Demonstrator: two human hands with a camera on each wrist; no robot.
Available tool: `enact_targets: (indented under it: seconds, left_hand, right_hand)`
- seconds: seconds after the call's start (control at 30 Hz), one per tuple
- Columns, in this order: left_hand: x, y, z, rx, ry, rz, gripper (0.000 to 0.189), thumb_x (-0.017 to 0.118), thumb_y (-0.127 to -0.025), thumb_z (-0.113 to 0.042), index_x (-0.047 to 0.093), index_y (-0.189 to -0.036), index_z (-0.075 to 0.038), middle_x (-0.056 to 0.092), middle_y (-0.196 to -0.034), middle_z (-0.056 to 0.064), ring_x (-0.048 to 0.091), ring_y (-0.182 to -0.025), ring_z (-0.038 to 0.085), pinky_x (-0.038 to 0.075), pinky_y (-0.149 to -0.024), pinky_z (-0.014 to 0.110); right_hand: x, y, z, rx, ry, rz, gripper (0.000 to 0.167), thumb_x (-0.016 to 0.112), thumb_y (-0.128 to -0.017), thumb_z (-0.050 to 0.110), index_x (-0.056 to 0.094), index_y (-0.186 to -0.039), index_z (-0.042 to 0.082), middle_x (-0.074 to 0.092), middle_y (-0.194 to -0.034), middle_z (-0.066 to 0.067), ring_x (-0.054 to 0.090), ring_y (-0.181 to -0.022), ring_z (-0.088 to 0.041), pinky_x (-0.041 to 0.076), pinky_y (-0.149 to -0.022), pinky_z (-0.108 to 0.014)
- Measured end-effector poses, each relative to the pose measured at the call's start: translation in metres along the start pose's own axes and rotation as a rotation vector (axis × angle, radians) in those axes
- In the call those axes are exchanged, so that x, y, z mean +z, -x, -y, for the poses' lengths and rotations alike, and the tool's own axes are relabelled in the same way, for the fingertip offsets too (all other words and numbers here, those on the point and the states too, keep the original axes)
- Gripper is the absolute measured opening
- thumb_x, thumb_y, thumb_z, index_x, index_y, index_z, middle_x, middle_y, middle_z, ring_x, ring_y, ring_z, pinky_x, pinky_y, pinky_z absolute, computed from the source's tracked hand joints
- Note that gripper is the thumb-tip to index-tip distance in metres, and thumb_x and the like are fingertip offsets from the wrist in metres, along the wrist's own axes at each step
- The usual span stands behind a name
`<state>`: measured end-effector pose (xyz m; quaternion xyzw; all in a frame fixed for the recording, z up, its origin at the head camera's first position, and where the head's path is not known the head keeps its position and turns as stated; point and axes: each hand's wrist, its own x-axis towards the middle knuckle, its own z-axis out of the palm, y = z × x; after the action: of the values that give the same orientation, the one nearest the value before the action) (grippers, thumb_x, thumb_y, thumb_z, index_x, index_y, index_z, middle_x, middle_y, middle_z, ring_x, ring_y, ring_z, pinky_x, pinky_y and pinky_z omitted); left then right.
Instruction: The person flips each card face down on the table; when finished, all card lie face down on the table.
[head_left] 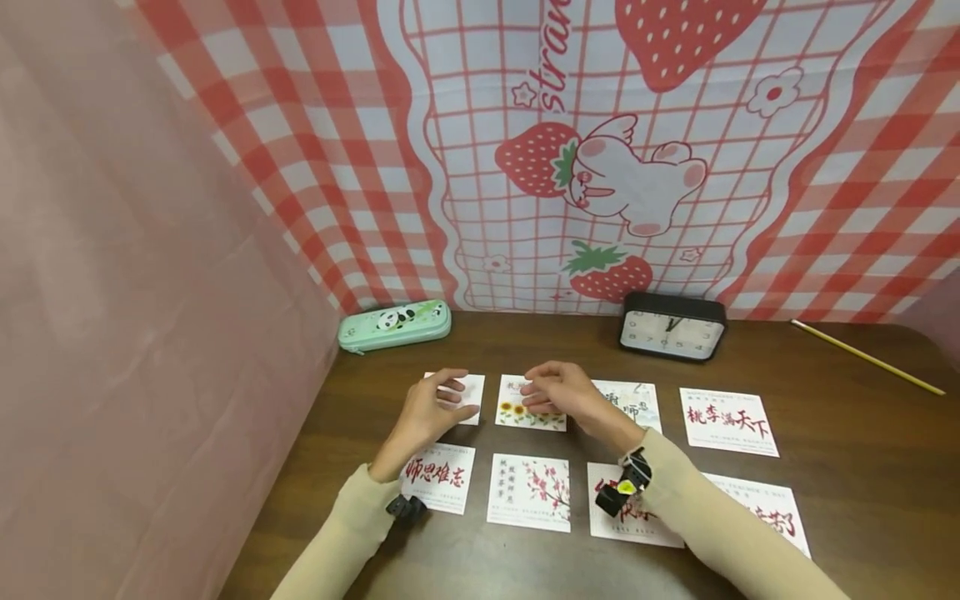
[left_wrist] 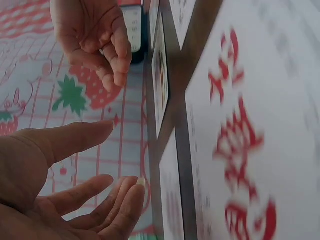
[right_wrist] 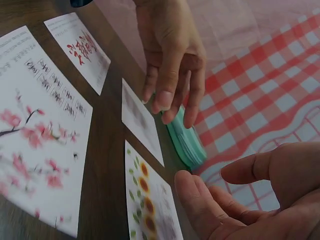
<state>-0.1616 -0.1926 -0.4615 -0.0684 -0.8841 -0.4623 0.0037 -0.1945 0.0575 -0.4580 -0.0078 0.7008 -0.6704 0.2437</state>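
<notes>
Nearest you, your beige sleeves (head_left: 337,533) reach in over the brown table (head_left: 840,400), with a dark strap (head_left: 637,471) at your right wrist. In the near row lie 4 cards: from your left, a red-lettered card (head_left: 437,477), a blossom card (head_left: 528,493), a card under your right wrist (head_left: 630,529) and a card partly behind your right forearm (head_left: 780,525).

Farther on, your left hand (head_left: 429,412) is released, thumb and fingers apart and loosely bent, raised above a white card (head_left: 472,392) that it partly covers from the head view. Your right hand (head_left: 573,402) is released too, its fingers bent above the sunflower card (head_left: 531,417), facing your left. To its right in that far row lie a pale card with dark lettering (head_left: 637,404) and another red-lettered card (head_left: 729,421).

Beyond stand a mint panda case (head_left: 395,325) at left, a black clock (head_left: 672,327) and, at right, a yellow stick (head_left: 870,358). Behind hangs a strawberry-print cloth (head_left: 480,200).
</notes>
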Motion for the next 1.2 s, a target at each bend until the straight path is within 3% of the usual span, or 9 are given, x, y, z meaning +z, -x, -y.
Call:
enact_targets:
  seconds: [0.3,0.53,0.73,0.93,1.2]
  left_hand:
    - [0.023,0.001,-0.014,0.026,0.080,0.120,0.059,0.086,-0.083,-0.008,0.062,-0.136,0.004,0.068,-0.124,0.029,0.072,-0.107,0.045,0.063,-0.092,0.050]
    - [0.036,0.001,-0.021,0.012,0.081,0.131,0.065,0.086,-0.084,-0.010,0.058,-0.142,0.001,0.064,-0.135,0.029,0.068,-0.118,0.046,0.059,-0.099,0.053]
    - [0.043,0.000,-0.022,0.009,0.066,0.134,0.070,0.086,-0.085,-0.012,0.055,-0.146,0.001,0.061,-0.139,0.031,0.066,-0.122,0.047,0.058,-0.102,0.055]
    - [0.046,0.002,-0.023,-0.006,0.055,0.149,0.071,0.086,-0.086,-0.015,0.053,-0.148,0.002,0.061,-0.141,0.031,0.065,-0.123,0.047,0.058,-0.102,0.053]
    - [0.048,0.005,-0.024,-0.005,0.064,0.143,0.073,0.086,-0.086,-0.015,0.052,-0.148,0.003,0.061,-0.140,0.032,0.064,-0.124,0.047,0.056,-0.104,0.055]
  right_hand:
    - [-0.032,0.023,-0.005,-0.030,0.022,-0.012,0.042,0.048,-0.105,0.001,0.046,-0.143,-0.016,0.056,-0.141,-0.038,0.071,-0.117,-0.036,0.059,-0.103,-0.041]
    - [-0.049,0.035,-0.009,0.002,-0.006,-0.010,0.045,0.041,-0.109,0.007,0.039,-0.148,-0.015,0.047,-0.150,-0.039,0.060,-0.134,-0.044,0.057,-0.106,-0.037]
    - [-0.056,0.042,-0.015,0.034,-0.095,0.003,0.051,0.037,-0.110,0.013,0.030,-0.152,-0.015,0.038,-0.155,-0.039,0.059,-0.134,-0.038,0.057,-0.106,-0.033]
    - [-0.058,0.045,-0.021,0.051,-0.116,0.021,0.053,0.034,-0.111,0.016,0.026,-0.154,-0.014,0.037,-0.156,-0.040,0.061,-0.131,-0.032,0.059,-0.104,-0.032]
    - [-0.056,0.047,-0.023,0.047,-0.135,0.016,0.054,0.031,-0.113,0.019,0.025,-0.156,-0.013,0.037,-0.157,-0.040,0.061,-0.134,-0.035,0.057,-0.107,-0.037]
